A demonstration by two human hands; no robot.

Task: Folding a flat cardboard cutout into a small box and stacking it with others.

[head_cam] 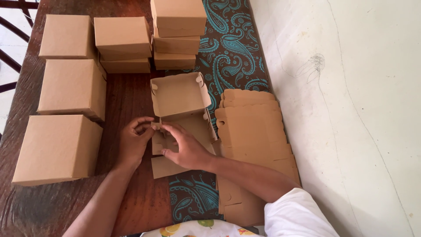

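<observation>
Both hands work on a half-folded cardboard box [180,118] that lies on the dark wooden tabletop [131,197], partly over a teal paisley cloth [232,48]. The box's far part already stands up as an open tray with scalloped side flaps, while its near panels lie flat under the hands.

The left hand [133,142] sits at the box's near left edge — its fingers [142,125] are curled and pressed together, pinching a small cardboard flap at the corner. The right hand [186,147] lies across the box's middle, palm down, its fingers [169,129] bent toward the same flap and touching the left fingertips; whether they pinch the flap or only press on it cannot be told. The right forearm reaches in from a white sleeve [298,215].

Just right of the box, on the cloth, lies a stack of flat unfolded box blanks [254,131] with wavy edges, touching or nearly touching the box's right side.

Finished closed boxes stand about the tabletop: one large box [57,149] just left of the left hand, another [72,87] beyond it, a third [66,37] at the far left. Behind the open box stand a low pile of two boxes [123,44] and a taller pile of three [177,33].

A pale floor [351,109] runs along the right side.
</observation>
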